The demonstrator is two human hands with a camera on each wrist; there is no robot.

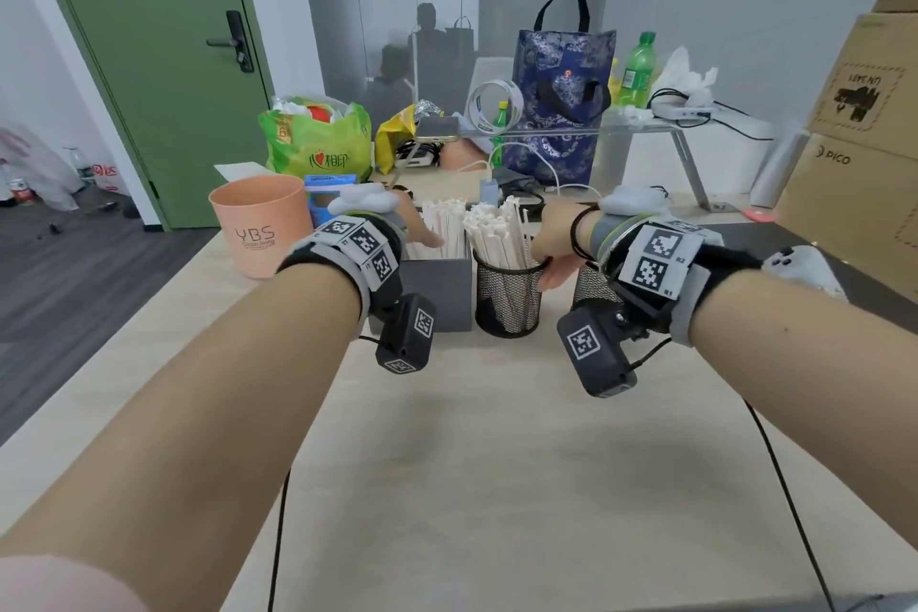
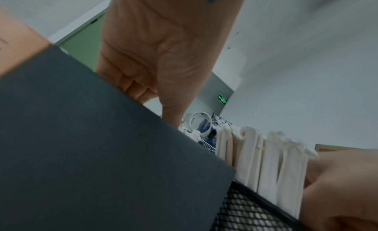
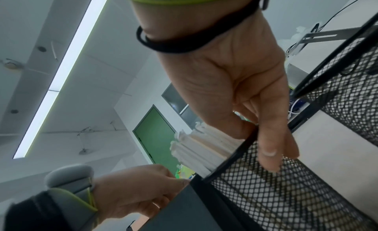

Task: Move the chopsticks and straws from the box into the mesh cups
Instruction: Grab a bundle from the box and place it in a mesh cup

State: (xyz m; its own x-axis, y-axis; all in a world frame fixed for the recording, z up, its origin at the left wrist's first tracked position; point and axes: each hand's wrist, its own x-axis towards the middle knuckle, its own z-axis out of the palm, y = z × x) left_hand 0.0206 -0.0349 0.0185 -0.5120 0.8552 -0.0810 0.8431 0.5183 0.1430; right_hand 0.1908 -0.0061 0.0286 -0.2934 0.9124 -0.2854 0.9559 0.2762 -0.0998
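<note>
A grey box (image 1: pixel 437 293) holds paper-wrapped chopsticks and straws (image 1: pixel 447 226). To its right a black mesh cup (image 1: pixel 506 298) stands full of wrapped sticks (image 1: pixel 497 234). My left hand (image 1: pixel 424 239) reaches down into the box; in the left wrist view the box wall (image 2: pixel 92 153) hides its fingertips, so a grip cannot be told. My right hand (image 1: pixel 549 268) pinches the cup's rim, thumb inside and fingers (image 3: pixel 270 161) outside on the mesh (image 3: pixel 266 194). A second mesh cup (image 1: pixel 591 286) stands right of the first, partly behind my right wrist.
A pink YBS cup (image 1: pixel 258 234) stands left of the box. Bags, a green bottle (image 1: pixel 638 70) and cables crowd the table's far side. Cardboard boxes (image 1: pixel 854 164) are stacked at the right. Bare tabletop (image 1: pixel 472 462) lies near me.
</note>
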